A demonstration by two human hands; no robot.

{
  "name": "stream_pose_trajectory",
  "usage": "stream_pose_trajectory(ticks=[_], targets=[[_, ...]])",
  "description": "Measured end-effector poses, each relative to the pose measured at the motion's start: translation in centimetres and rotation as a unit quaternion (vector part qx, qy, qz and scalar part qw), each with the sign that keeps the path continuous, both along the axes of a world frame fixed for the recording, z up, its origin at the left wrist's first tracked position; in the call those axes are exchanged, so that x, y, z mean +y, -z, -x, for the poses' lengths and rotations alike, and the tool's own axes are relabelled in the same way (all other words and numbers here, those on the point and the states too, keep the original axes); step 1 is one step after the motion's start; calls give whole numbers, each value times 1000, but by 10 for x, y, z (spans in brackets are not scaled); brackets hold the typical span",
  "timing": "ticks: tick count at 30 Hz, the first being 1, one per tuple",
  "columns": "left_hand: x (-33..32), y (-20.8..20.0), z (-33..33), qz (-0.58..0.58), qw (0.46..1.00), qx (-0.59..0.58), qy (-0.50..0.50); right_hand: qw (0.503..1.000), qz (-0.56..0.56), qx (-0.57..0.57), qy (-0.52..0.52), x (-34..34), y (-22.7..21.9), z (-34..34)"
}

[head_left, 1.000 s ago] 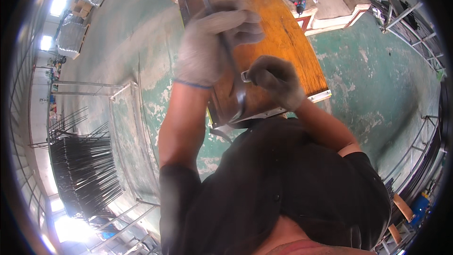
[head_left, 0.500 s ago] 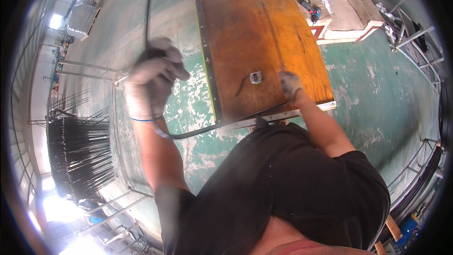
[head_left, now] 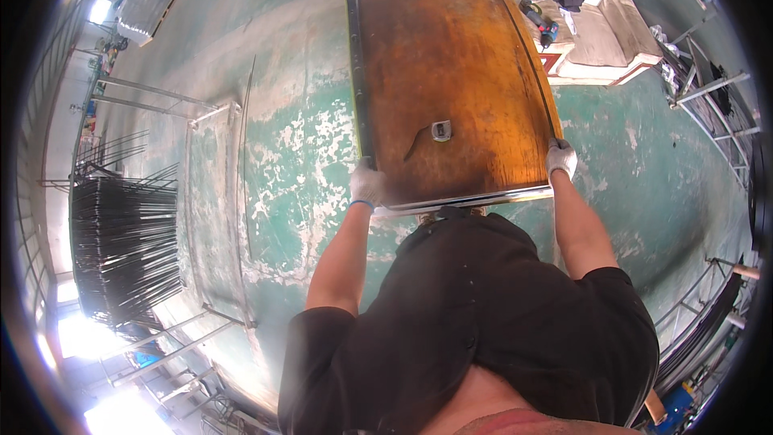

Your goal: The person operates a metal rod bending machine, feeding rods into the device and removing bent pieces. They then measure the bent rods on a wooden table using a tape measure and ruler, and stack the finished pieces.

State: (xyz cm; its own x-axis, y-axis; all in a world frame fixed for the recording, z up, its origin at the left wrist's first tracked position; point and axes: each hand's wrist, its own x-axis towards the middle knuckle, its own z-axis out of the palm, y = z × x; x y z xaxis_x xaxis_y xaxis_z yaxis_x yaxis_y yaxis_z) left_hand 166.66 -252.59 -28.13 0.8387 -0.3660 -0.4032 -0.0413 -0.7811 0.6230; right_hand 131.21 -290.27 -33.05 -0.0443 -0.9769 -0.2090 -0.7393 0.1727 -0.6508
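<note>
A person in a dark short-sleeved shirt leans over a wooden counter (head_left: 451, 72) with a worn orange-brown top, both gloved hands at its near corners. A long, narrow dark strip (head_left: 539, 72) runs along the counter's right edge, from the top of the frame down to the right hand (head_left: 562, 159), right of centre. That hand is curled at the strip's near end, against the corner; its fingertips are hidden, so I cannot tell whether it pinches the strip or presses on it. The left hand (head_left: 368, 184), left of centre, rests at the opposite corner, beside the end of a shiny metal edging (head_left: 467, 196) along the near side; it is slightly blurred, and I cannot tell if it grips anything. The strip looks light for its length, springy and smooth, likely to whip or slide if taken at one end only; a hold near each end, on the flat faces, seems surest, with care for its thin edges. A tape measure (head_left: 440, 130) lies on the counter between the hands, farther up the frame. At upper right, a power drill (head_left: 547, 34) lies on a pale upholstered seat (head_left: 604, 36).
</note>
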Motion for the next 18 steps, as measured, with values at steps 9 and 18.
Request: stream_pose_trajectory(ticks=[9, 18], targets=[[11, -5, 82, -64, 930, -191, 308, 923, 216, 128, -292, 67, -21, 16], [19, 11, 91, -98, 905, -195, 365, 873, 196, 61, -443, 119, -19, 24]])
